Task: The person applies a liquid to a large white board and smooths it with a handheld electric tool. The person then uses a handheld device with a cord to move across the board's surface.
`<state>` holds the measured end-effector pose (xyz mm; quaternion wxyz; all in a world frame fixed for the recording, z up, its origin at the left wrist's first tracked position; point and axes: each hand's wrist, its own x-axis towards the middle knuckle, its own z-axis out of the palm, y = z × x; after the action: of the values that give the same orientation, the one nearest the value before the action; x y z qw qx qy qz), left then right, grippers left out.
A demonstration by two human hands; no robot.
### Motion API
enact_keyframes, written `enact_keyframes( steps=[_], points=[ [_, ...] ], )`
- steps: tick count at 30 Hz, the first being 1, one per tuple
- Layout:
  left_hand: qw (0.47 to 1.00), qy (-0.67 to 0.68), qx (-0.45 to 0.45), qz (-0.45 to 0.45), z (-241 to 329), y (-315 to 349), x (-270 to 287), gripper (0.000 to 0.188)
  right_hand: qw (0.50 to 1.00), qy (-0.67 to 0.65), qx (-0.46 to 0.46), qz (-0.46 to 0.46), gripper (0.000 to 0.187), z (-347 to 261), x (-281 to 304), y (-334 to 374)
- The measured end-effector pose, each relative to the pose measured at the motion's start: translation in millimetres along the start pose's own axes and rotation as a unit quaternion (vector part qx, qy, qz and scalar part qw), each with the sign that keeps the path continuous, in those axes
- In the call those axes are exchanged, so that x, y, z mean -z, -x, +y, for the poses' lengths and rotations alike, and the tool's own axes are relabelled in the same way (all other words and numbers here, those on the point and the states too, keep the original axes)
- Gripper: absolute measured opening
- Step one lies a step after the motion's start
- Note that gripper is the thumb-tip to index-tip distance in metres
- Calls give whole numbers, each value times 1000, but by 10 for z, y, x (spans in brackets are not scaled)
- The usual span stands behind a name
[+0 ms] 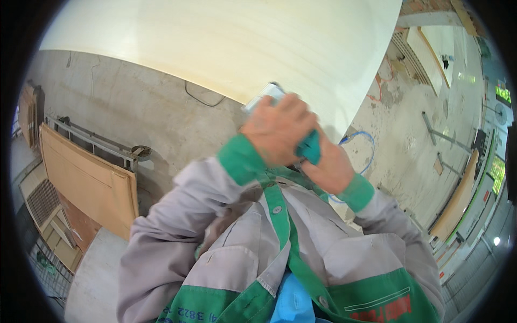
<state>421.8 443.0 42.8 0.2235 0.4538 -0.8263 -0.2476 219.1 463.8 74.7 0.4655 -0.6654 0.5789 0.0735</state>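
My left hand (279, 129) and my right hand (333, 163) are closed together in front of my chest, both slightly blurred by motion. Between them they grip a teal hand-held tool (309, 147). At its far left end a pale grey, flat part (262, 98) with a dark corner sticks out past my left fingers. The tool's exact kind is hidden by my hands. Just beyond them spreads a large smooth cream panel (242, 43), its near corner close to my right hand. I cannot tell whether the tool touches the panel.
A blue hose (371, 148) loops beside my right wrist. To the left, brown boards (89, 177) lean on a metal frame (97, 142). A dark cable (203, 101) lies on the concrete floor (145, 94). Further right are a metal stand (447, 135) and long boards (458, 202).
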Motion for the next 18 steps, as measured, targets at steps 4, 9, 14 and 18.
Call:
enact_keyframes(
  steps=[4, 9, 14, 18],
  points=[
    [993, -108, 36, 24, -792, 257, 718, 60, 989, -2, 146, 13, 65, -759, -176, -846],
    [966, -222, 128, 40, -1345, -269, 1237, 60, 977, -8, 212, -29, 42, -1292, 284, -1968],
    [958, -212, 192, 5, -1001, -1188, 854, 50, 954, 89, 287, 16, 45, -693, 1183, -2041],
    [978, -172, 101, 62, -381, -1384, 112, 58, 976, 52, 207, 31, 52, 212, 1405, -1325]
  ],
)
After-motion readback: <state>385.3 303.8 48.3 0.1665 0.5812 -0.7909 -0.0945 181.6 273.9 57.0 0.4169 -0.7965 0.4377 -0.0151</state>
